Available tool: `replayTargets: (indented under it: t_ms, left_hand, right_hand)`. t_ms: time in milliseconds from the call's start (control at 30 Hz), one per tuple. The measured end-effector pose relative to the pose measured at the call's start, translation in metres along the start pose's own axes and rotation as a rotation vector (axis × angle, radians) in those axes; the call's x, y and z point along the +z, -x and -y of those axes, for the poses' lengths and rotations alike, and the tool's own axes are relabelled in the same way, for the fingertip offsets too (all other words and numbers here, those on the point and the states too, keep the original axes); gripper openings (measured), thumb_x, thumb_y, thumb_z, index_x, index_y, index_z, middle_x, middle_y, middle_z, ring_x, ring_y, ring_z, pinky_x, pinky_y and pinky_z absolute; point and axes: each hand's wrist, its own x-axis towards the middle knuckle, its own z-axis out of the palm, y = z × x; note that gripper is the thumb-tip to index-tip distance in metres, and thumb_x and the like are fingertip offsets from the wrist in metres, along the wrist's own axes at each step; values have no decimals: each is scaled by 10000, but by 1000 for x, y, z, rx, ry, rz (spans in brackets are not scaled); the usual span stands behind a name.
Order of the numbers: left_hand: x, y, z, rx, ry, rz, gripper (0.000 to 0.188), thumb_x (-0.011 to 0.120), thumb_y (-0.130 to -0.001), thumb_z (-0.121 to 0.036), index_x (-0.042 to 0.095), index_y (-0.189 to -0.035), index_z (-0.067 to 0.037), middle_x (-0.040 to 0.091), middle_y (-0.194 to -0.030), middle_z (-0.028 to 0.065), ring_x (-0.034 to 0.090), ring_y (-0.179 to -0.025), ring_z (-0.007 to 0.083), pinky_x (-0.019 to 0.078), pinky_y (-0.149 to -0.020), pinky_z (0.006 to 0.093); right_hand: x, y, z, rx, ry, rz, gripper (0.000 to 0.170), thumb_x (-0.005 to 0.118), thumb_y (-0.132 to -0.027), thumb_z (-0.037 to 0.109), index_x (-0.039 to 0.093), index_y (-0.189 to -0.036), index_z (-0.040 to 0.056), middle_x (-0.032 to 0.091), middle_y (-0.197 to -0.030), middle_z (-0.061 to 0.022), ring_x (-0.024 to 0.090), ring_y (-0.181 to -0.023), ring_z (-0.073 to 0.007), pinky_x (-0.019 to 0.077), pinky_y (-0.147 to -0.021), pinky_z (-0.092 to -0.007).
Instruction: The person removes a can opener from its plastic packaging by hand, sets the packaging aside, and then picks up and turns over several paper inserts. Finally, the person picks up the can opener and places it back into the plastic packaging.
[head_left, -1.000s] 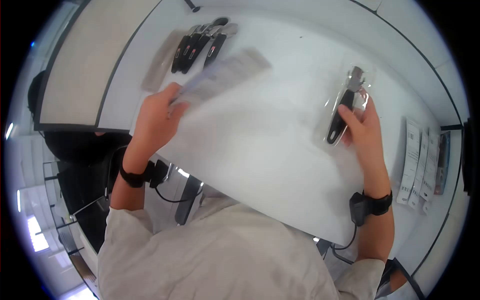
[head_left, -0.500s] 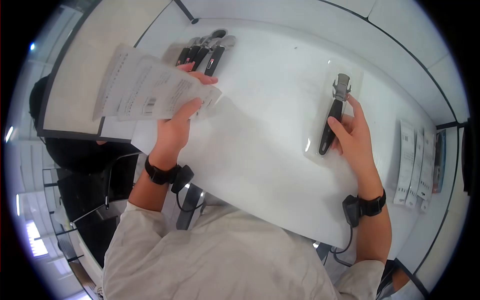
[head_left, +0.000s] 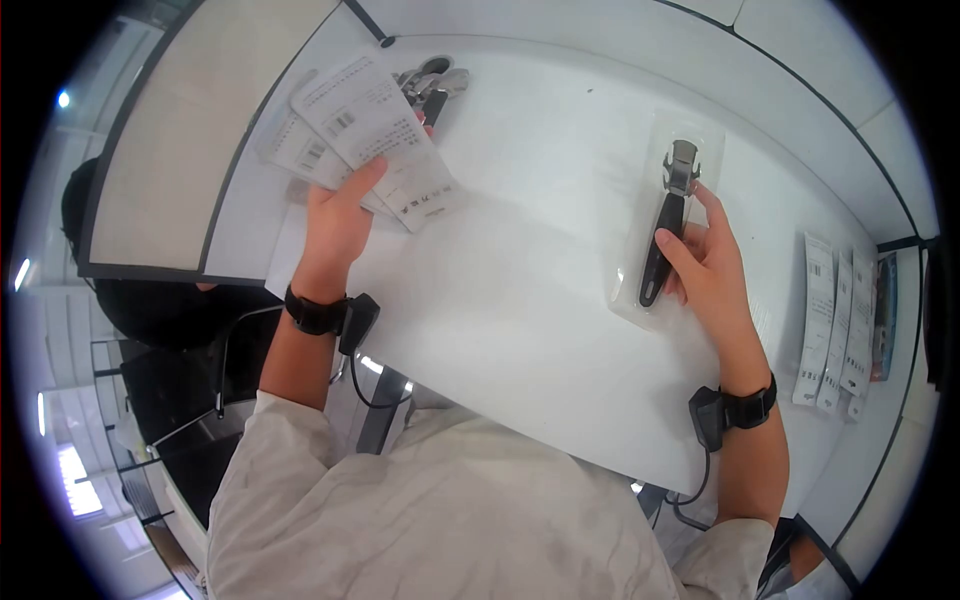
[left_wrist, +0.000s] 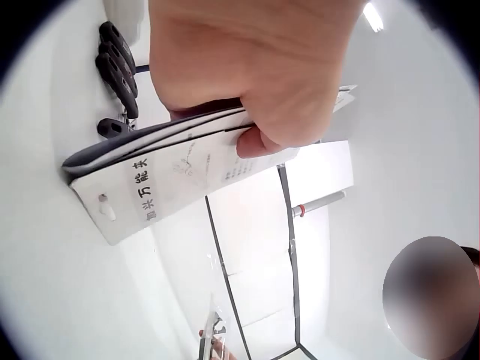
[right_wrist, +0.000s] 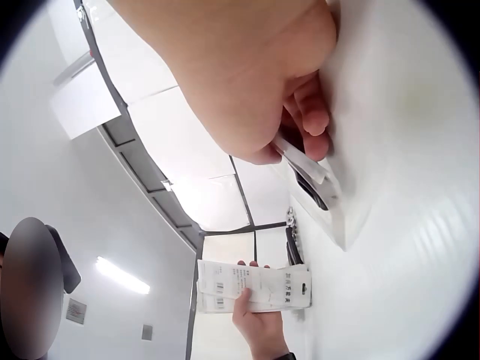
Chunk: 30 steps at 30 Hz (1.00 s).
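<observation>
My left hand (head_left: pixel 338 228) grips a fanned stack of white printed cards (head_left: pixel 368 118), its thumb across the front. In the left wrist view the top card (left_wrist: pixel 161 184) shows large characters and a hanging hole. On the right, a clear plastic blister shell (head_left: pixel 631 250) surrounds a black-handled metal clamp (head_left: pixel 664 245), low over the table. My right hand (head_left: pixel 716 272) holds shell and clamp by the handle side, thumb on top. Behind the cards, more black-handled clamps (head_left: pixel 437 80) lie at the back left, partly hidden; their handles (left_wrist: pixel 116 67) show in the left wrist view.
White panels wall the table (head_left: pixel 500 320) at the back and sides. More printed cards (head_left: pixel 828 320) lie in an overlapping row at the right edge, with a dark blue-and-red item (head_left: pixel 884 310) beside them. A black chair (head_left: pixel 170 390) stands off the left side.
The left hand has swung the cards over the table, turned their printed side up, and fanned them before the clamps at the back left. The right hand's packaged clamp has shifted slightly left.
</observation>
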Motion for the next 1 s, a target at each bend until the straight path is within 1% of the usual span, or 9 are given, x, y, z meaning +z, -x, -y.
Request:
replayTargets:
  t_ms: [133,200,300,400,433,533,567,700,1000]
  left_hand:
    - [1,-2,0,39,-63,74,595,454,-916,21,377,-1504,71,560,-1447,253,559,-1345,415,468,-1117,504]
    - [2,2,1,8,-111,18,614,445,-895,20,380,-1503,72,561,-1443,257,565,-1340,413,468,-1117,509]
    - [10,-3,1,111,-97,79,637,426,-863,45,386,-1499,71,564,-1440,253,579,-1322,409,465,-1120,508]
    - [3,-2,2,58,-125,74,661,413,-836,57,387,-1496,72,575,-1425,243,577,-1328,408,467,-1118,509]
    - [-1,-2,4,38,-84,84,663,427,-812,71,409,-1474,62,600,-1363,187,606,-1284,366,457,-1129,499]
    - [6,-3,1,134,-157,78,707,462,-758,64,417,-1462,20,605,-1271,139,618,-1195,328,461,-1122,503]
    - [8,-4,2,165,-157,90,685,473,-753,100,454,-1433,19,582,-1256,100,627,-1120,248,446,-1119,442]
    - [12,3,-7,158,-232,92,705,519,-745,75,453,-1444,4,583,-1277,109,580,-1111,208,446,-1077,403]
    - [10,18,11,170,-209,73,778,646,-711,-23,381,-1442,-53,549,-1228,90,526,-1214,231,401,-1124,447]
  right_hand:
    - [1,1,1,9,-19,5,693,678,-972,128,325,-1559,26,705,-906,-90,566,-584,-85,412,-466,-231]
    - [1,2,2,14,-5,-1,694,678,-971,126,324,-1559,28,705,-903,-89,560,-577,-85,409,-464,-231]
    - [0,1,0,9,-5,8,691,677,-973,125,324,-1559,27,703,-899,-89,556,-570,-85,406,-463,-232]
    - [1,1,2,12,-15,4,689,676,-974,123,325,-1559,29,701,-894,-89,553,-565,-85,404,-461,-233]
    - [1,1,0,10,-12,8,688,674,-975,122,323,-1561,31,701,-893,-90,553,-567,-85,402,-461,-234]
    - [1,0,-2,3,-15,11,695,677,-975,130,319,-1563,33,701,-891,-90,553,-569,-85,402,-462,-238]
    - [1,1,-1,2,-1,6,703,682,-974,141,316,-1564,31,702,-892,-92,553,-570,-86,404,-466,-239]
    - [1,1,0,4,5,12,706,687,-971,145,320,-1563,30,705,-887,-88,553,-575,-88,412,-475,-242]
    - [1,1,2,-4,10,25,701,687,-970,146,328,-1561,30,714,-904,-91,582,-627,-90,432,-491,-234]
